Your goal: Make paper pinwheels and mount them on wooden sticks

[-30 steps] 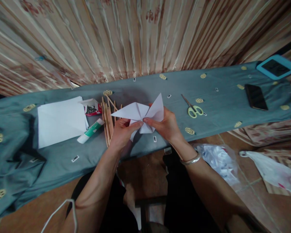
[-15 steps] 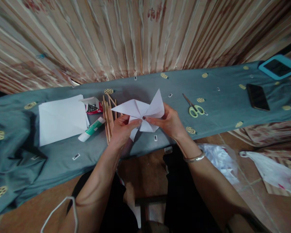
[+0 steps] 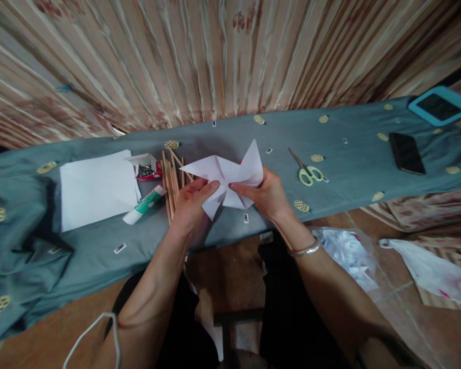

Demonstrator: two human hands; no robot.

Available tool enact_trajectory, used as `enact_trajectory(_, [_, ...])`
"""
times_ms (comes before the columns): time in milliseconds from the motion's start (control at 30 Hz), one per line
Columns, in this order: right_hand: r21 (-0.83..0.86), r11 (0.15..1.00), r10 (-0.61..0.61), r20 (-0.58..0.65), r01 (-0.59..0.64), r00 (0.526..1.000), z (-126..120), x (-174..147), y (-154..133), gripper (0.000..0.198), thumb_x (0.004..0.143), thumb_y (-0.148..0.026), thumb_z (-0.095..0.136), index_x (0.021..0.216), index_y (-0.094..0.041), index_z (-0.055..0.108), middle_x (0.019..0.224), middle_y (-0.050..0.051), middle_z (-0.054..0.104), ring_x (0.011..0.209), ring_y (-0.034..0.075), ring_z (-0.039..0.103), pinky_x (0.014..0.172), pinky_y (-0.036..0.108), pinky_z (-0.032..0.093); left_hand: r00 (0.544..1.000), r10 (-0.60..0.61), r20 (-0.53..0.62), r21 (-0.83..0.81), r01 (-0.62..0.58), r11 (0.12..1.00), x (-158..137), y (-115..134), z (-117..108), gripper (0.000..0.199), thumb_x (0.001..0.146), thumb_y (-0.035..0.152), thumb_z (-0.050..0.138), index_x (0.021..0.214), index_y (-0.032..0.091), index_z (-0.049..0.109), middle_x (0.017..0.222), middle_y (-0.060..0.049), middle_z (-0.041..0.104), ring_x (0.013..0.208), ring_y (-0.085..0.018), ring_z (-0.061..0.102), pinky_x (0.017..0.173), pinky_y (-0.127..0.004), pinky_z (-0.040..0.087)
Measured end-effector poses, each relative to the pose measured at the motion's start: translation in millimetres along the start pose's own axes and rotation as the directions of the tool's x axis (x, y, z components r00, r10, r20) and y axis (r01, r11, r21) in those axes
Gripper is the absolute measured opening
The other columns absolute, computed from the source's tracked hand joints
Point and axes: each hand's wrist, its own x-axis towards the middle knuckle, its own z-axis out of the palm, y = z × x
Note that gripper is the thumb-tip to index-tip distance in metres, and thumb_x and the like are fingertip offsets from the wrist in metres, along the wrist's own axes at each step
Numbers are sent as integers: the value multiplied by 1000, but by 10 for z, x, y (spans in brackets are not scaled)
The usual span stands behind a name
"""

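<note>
A white paper pinwheel (image 3: 223, 169) is held between both hands above the cloth-covered table. My left hand (image 3: 193, 204) grips its left side, thumb pressed near the centre. On the other side my right hand (image 3: 269, 196) pinches the paper, its thumb tip over a small dark spot at the middle. The fingers behind the paper are hidden. Just left of my left hand lie several thin wooden sticks (image 3: 169, 187), and a green and white glue stick (image 3: 144, 205) is beside them.
White paper sheets (image 3: 96, 192) and a small red box (image 3: 148, 169) of metal pieces lie at left. Scissors (image 3: 309, 175) with green handles, a black phone (image 3: 407, 152) and a blue-framed tablet (image 3: 441, 106) are at right. Plastic bags (image 3: 346, 256) sit on the floor.
My left thumb has slid slightly up and left from the pinwheel's centre, and my right thumb now covers more of the dark spot. The pinwheel has tilted a little.
</note>
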Motion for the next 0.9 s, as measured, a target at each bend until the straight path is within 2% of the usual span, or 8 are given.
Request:
enact_trajectory(100, [2, 1000, 16, -24, -16, 1000, -19, -7, -37, 52, 50, -36, 88, 95, -19, 68, 87, 1, 75, 75, 20, 67, 70, 36, 59, 1000, 28, -9, 11, -28, 1000, 12, 20, -26, 26, 66, 37, 80, 75, 16, 67, 71, -2, 71, 73, -17, 68, 72, -27, 52])
enact_trajectory(200, [1, 999, 52, -32, -52, 998, -56, -30, -93, 51, 50, -36, 89, 93, -18, 68, 89, 3, 75, 76, 21, 68, 71, 37, 59, 999, 20, -41, 73, -17, 997, 18, 45, -90, 43, 74, 58, 68, 81, 15, 69, 81, -8, 73, 85, -23, 69, 78, -33, 52])
enact_trajectory(300, [-15, 997, 75, -37, -75, 997, -97, -62, -147, 47, 51, -37, 89, 89, -18, 69, 88, 4, 75, 75, 21, 69, 70, 38, 60, 996, 19, -81, 151, -7, 988, 8, 55, -178, 58, 73, 70, 59, 81, 14, 70, 86, -12, 74, 84, -24, 69, 79, -37, 53])
enact_trajectory(367, [-8, 995, 95, -59, -95, 994, -113, -82, -177, 50, 49, -37, 90, 91, -18, 69, 87, 4, 76, 73, 21, 69, 69, 37, 60, 993, 61, -103, 190, -41, 981, 7, 42, -244, 55, 74, 67, 61, 84, 14, 72, 88, -11, 74, 84, -22, 69, 80, -36, 53])
enact_trajectory(467, [11, 992, 124, -84, -124, 989, -113, -107, -213, 60, 46, -36, 91, 98, -18, 69, 88, 5, 77, 73, 21, 70, 68, 37, 60, 978, 182, -101, 335, -139, 932, 36, 12, -366, 32, 73, 47, 71, 85, 17, 73, 86, -6, 74, 82, -18, 68, 80, -31, 52])
enact_trajectory(633, [55, 983, 178, -102, -174, 979, -91, -122, -253, 65, 44, -33, 91, 103, -17, 69, 85, 4, 77, 71, 21, 70, 64, 34, 58, 904, 428, 12, 698, -314, 644, 137, 39, -594, 17, 81, 27, 63, 93, 19, 73, 89, -3, 72, 78, -15, 64, 77, -28, 50])
enact_trajectory(733, [77, 981, 186, -101, -179, 977, -91, -117, -257, 63, 43, -32, 92, 100, -16, 69, 84, 4, 77, 70, 20, 70, 64, 33, 58, 871, 478, 114, 842, -340, 419, 186, 91, -682, 20, 85, 23, 58, 99, 17, 72, 99, -6, 68, 83, -17, 64, 77, -30, 51])
enact_trajectory(900, [68, 981, 186, -88, -180, 979, -116, -120, -245, 59, 46, -34, 91, 99, -16, 70, 85, 4, 77, 71, 20, 70, 65, 33, 58, 827, 483, 288, 922, -375, 93, 268, 66, -726, 24, 85, 14, 54, 102, 18, 71, 116, -11, 63, 109, -24, 59, 97, -41, 48])
